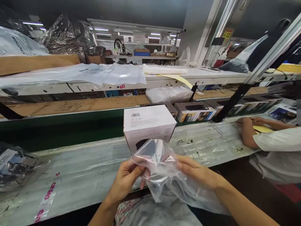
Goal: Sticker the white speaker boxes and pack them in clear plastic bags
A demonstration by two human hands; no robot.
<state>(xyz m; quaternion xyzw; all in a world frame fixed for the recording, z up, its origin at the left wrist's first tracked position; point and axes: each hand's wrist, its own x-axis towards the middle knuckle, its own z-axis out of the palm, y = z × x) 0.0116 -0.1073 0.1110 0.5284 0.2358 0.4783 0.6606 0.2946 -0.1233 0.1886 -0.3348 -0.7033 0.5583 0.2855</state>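
Between my two hands, low in front of me, a clear plastic bag (pixel 162 175) is stretched, its film crumpled and shiny. My left hand (pixel 130 175) pinches the bag's left edge between thumb and fingers. On the other side my right hand (pixel 195 168) grips the film, its fingertips partly covered by the plastic. Just beyond the bag stands a white printed box (pixel 148 117) with a barcode on its top. The bag hides the lower part of the box's near side.
Several printed boxes (pixel 195 112) line the far side of the plastic-covered bench (pixel 94 169). At left lies a clear bag of dark parts (pixel 16 169). A co-worker's arm (pixel 248 131) rests at right. Above runs a white shelf (pixel 131 82) bearing plastic sheets.
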